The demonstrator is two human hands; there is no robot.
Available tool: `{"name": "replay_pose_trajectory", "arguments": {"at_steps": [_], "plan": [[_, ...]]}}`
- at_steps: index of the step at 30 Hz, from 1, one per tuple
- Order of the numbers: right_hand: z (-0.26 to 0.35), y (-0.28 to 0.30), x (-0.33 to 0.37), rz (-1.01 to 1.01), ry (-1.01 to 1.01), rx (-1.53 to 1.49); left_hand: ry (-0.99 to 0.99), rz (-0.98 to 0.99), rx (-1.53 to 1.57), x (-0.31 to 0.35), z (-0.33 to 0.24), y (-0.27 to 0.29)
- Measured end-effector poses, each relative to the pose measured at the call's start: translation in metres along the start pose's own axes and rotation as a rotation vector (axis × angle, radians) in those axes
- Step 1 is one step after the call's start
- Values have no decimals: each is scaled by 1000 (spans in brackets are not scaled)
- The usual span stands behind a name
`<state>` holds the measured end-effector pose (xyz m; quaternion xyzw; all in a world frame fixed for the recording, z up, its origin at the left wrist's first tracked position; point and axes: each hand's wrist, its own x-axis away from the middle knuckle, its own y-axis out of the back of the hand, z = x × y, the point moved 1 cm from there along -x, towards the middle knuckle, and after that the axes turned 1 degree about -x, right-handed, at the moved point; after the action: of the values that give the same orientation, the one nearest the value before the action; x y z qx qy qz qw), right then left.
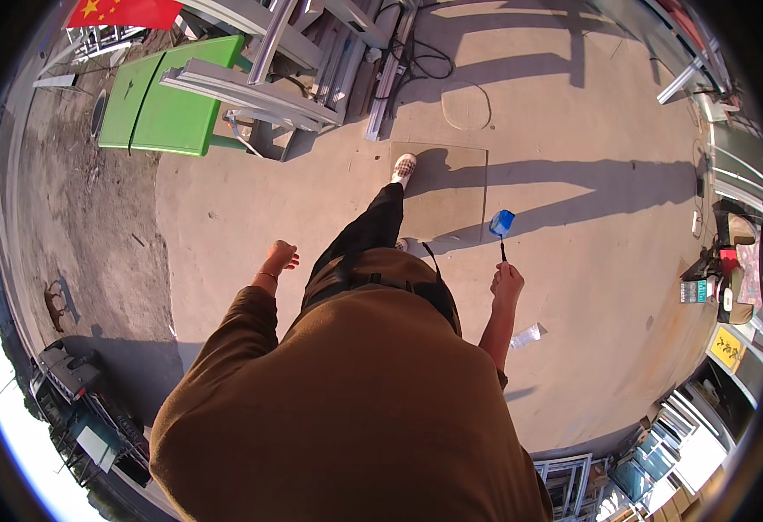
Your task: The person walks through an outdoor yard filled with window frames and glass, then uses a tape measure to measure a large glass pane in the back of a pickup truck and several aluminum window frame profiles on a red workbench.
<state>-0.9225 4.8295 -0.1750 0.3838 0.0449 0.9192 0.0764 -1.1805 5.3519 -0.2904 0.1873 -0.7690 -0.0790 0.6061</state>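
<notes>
My right hand is closed around the thin black handle of a blue-headed tool. Its small, glossy blue head points away from me over the concrete; I cannot make out its exact kind. Out to the left, my left hand hangs in the air with its fingers loosely bent and a little apart. Nothing shows in it, and it touches nothing. One foot in a checked shoe is stepped forward onto a square plate in the floor; the other shoe is mostly hidden by my body.
A green table and stacked metal profiles stand ahead to the left, with black cable beside them. A clear plastic scrap lies at right. A dog is far left. Frames lean behind right.
</notes>
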Motion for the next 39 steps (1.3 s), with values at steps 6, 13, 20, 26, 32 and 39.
{"name": "replay_pose_trajectory", "arguments": {"at_steps": [6, 13, 20, 26, 32, 39], "plan": [[59, -20, -101, -60, -165, 73, -73, 117, 36, -35, -152, -54], [57, -13, -143, -190, -310, 297, -441, 165, -140, -71, -429, -70], [91, -8, -212, -110, -444, 559, -599, 94, -9, -112, -641, -102], [218, -1, -358, -94, -476, 469, -404, 168, -99, -115, -697, -148], [392, -38, -516, -84, -273, 237, -357, 182, 109, -131, -734, -185], [658, -123, -636, 14, 121, -54, -25, 169, 204, -178, -785, -200]]}}
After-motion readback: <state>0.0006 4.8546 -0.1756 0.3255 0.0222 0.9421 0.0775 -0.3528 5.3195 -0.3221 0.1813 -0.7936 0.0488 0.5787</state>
